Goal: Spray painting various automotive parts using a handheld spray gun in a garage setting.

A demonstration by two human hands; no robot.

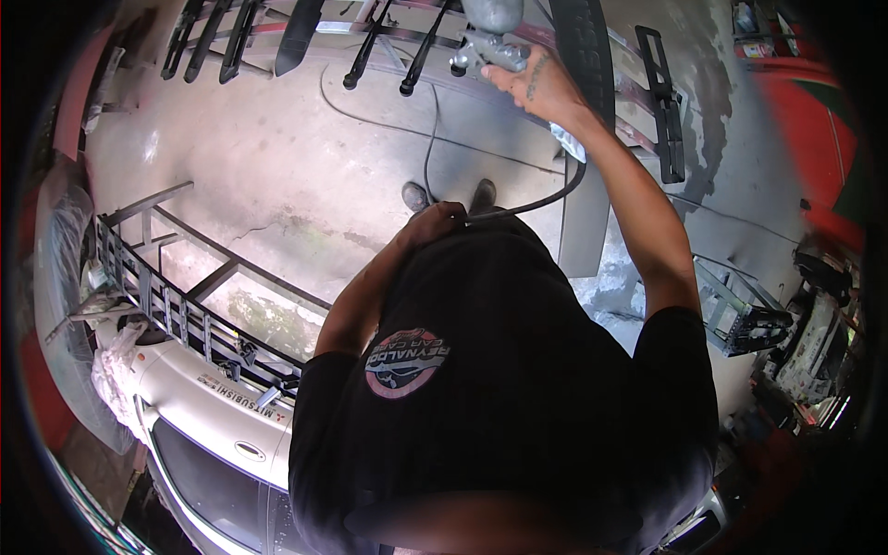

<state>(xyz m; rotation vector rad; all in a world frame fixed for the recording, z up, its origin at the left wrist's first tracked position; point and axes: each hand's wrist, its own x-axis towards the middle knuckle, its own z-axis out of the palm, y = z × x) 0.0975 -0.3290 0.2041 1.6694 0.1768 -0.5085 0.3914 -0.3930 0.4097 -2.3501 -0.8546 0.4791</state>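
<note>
A silver spray gun (479,51) with a rounded grey cup (494,14) on top is in my right hand (544,85), which is closed round its grip. My right arm reaches forward, past a long black panel (585,65). From below the gun, a dark hose (541,201) loops back to my waist. There my left hand (435,224) is closed on the hose, low in front of my body. Several narrow black parts (370,46) lie across the rack ahead, to the left of the gun.
A black slotted bar (659,102) hangs at the right end of the rack. Hose also trails on the concrete floor (268,139). A dark metal frame (222,277) and a white car (222,416) stand at left; a red vehicle part (805,139) is at right.
</note>
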